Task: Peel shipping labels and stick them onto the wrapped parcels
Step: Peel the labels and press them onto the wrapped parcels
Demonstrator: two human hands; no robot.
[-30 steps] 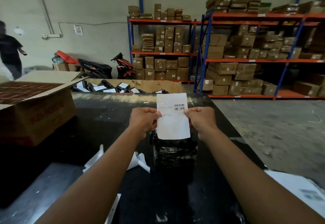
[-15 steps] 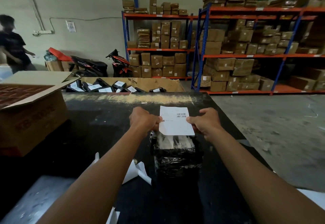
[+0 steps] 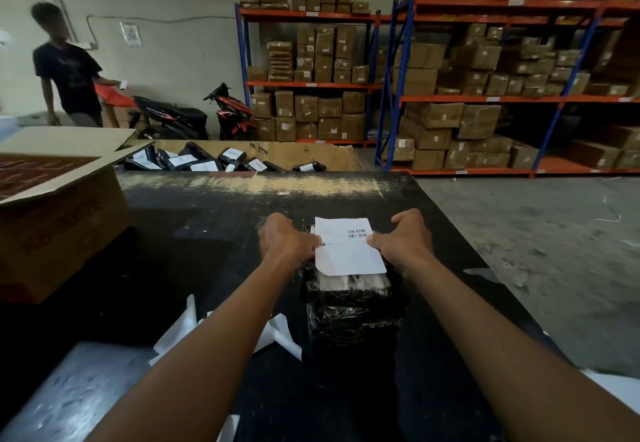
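Observation:
A white shipping label (image 3: 348, 251) with a barcode lies nearly flat over the top of a black wrapped parcel (image 3: 353, 313) standing on the black table (image 3: 207, 219). My left hand (image 3: 285, 242) pinches the label's left edge and my right hand (image 3: 405, 239) pinches its right edge. The label's lower edge sits over a pale patch on the parcel's top.
Peeled white backing strips (image 3: 277, 334) lie left of the parcel. An open cardboard box (image 3: 59, 219) stands at the left. A big carton (image 3: 343, 157) beyond the table holds several labelled black parcels (image 3: 204, 164). A person (image 3: 69, 70) stands at the far left, near scooters and shelves.
The label has come down from upright in front of me to nearly flat over the parcel's top, both hands lowering with it. The person at the back has stepped rightward.

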